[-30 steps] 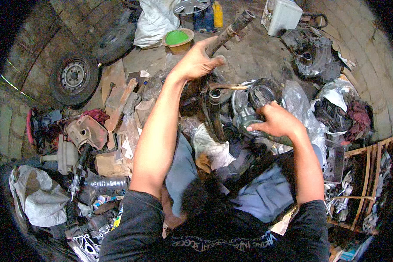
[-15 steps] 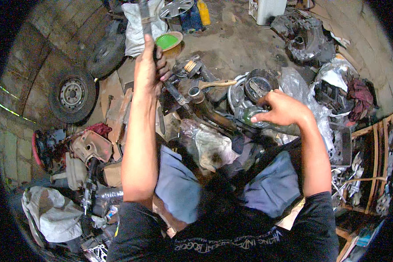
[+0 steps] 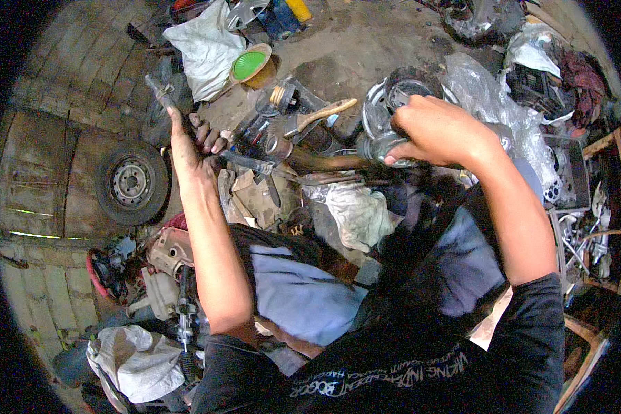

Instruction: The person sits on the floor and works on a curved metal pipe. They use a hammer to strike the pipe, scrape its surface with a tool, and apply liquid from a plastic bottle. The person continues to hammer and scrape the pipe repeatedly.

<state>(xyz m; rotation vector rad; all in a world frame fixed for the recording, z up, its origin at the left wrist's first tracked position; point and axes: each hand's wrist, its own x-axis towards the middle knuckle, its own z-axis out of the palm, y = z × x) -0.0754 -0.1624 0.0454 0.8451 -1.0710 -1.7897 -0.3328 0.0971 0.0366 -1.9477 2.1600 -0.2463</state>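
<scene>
Left hand (image 3: 196, 143) has its fingers half curled around a dark pipe (image 3: 160, 92), thumb laid along it, with one end poking out past the thumb to the upper left. Right hand (image 3: 438, 130) is wrapped over a clear bottle (image 3: 379, 148) lying on its side, thumb on the near side; can't tell how tight, since the palm is hidden.

Closest in are the black shirt (image 3: 393, 366) and the blue-grey trousers (image 3: 300, 286), plus a pale sack (image 3: 136, 362) down at the lower left. A grubby white cloth (image 3: 357, 217) is bunched up just beyond the knees, between the two hands.

Past that, the pipe's other side slants down to the right, near a short metal tube (image 3: 279, 147) with an open round end. A brush (image 3: 324, 115) with a wooden handle lies just beyond that tube. Right behind the bottle is a round black pan (image 3: 414, 84), and crumpled clear plastic sheet (image 3: 493, 96) spreads off to its right.

Further out: a car wheel (image 3: 131, 181) at the left, a bowl (image 3: 252, 65) with a green inside, a white bag (image 3: 205, 52) beside it, and a yellow container (image 3: 299, 8) at the top edge.
</scene>
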